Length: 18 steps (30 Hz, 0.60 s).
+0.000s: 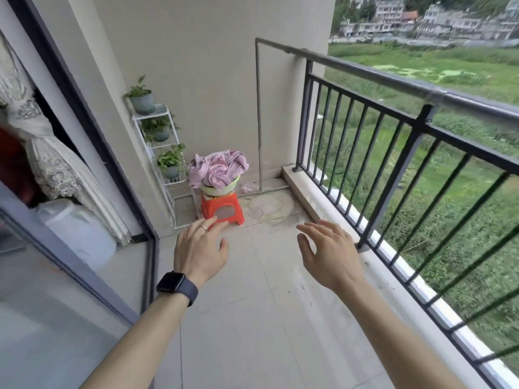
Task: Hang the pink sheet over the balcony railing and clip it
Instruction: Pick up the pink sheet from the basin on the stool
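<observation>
The pink sheet lies bunched in a pale green basin on a red plastic stool at the far end of the balcony. The dark metal railing runs along the right side. My left hand, with a ring and a dark watch on the wrist, is stretched forward with relaxed fingers and holds nothing. My right hand is also out in front, fingers loosely spread and empty. Both hands are well short of the sheet. No clips are visible.
A white wire rack with three potted plants stands in the far left corner beside the stool. A sliding glass door frame and lace curtain are on the left. A pipe runs down the far wall. Tiled floor lies ahead.
</observation>
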Each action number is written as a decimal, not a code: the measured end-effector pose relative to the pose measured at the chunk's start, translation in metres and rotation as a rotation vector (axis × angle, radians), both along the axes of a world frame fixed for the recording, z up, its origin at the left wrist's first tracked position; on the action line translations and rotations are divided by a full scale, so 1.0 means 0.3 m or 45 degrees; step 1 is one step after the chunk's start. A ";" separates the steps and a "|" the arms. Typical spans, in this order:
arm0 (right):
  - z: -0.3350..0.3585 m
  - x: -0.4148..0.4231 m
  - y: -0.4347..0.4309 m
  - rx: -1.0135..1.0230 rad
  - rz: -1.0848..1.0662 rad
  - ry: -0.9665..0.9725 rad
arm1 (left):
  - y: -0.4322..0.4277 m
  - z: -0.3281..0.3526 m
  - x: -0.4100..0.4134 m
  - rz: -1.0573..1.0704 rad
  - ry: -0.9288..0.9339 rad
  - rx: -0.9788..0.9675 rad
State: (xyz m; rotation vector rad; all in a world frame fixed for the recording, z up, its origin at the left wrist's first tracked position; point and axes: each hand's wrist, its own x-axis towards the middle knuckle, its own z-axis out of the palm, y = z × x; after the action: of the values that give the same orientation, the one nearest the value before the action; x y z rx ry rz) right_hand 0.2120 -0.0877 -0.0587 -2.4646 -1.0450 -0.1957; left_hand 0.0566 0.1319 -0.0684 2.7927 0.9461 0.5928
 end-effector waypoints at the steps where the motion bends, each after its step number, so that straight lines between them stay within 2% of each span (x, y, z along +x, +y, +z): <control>1: 0.000 0.030 0.053 0.003 -0.002 0.003 | 0.056 -0.003 0.033 -0.004 0.005 -0.004; 11: 0.022 0.292 0.572 -0.001 -0.040 0.013 | 0.598 0.024 0.344 -0.046 0.013 -0.029; 18: -0.044 0.484 0.900 -0.011 -0.019 0.073 | 0.911 -0.045 0.534 -0.044 0.086 -0.026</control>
State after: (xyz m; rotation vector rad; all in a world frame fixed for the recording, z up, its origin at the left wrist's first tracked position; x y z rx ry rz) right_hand 0.3571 0.1822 -0.0720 -2.4715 -1.0058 -0.1242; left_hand 0.2169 0.4053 -0.0820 2.8215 0.9084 0.4840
